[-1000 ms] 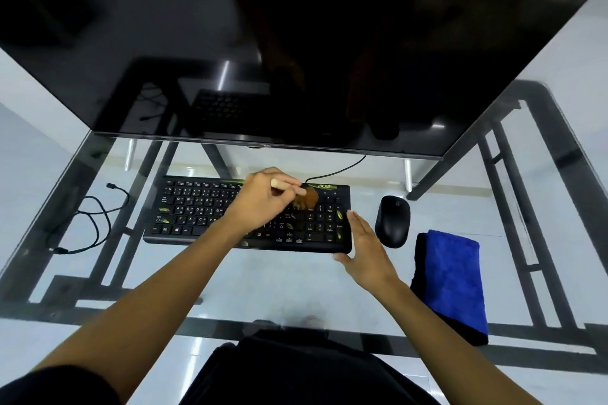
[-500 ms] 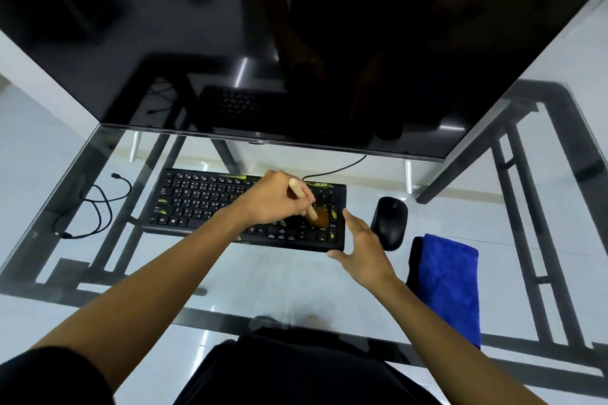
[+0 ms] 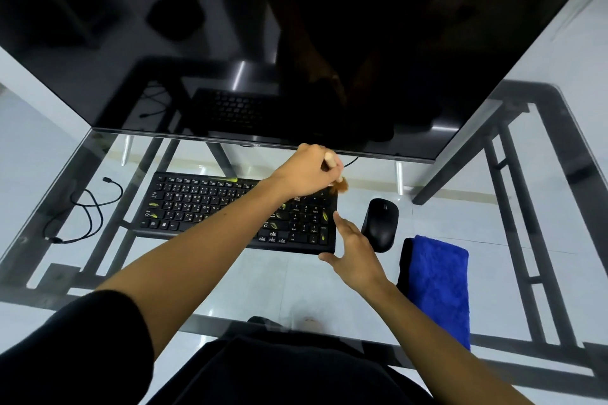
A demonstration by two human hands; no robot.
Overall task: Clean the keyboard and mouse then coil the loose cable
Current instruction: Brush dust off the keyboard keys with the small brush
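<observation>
A black keyboard (image 3: 210, 207) lies on the glass desk under the monitor. My left hand (image 3: 304, 171) is shut on a small wooden-handled brush (image 3: 340, 183), its brown bristles at the keyboard's far right corner. With fingers spread, my right hand (image 3: 353, 253) rests against the keyboard's near right corner. A black mouse (image 3: 380, 223) sits just right of the keyboard. The loose black cable (image 3: 84, 210) lies tangled at the desk's left side.
A folded blue cloth (image 3: 437, 283) lies right of the mouse. A large dark monitor (image 3: 296, 43) overhangs the back of the desk. The glass desk (image 3: 263, 283) shows its dark metal frame beneath. The keyboard's own cord (image 3: 352, 161) runs back under the monitor.
My left hand swept the brush from the number pad's middle back up to the keyboard's far right corner. My right hand stayed at the near right corner.
</observation>
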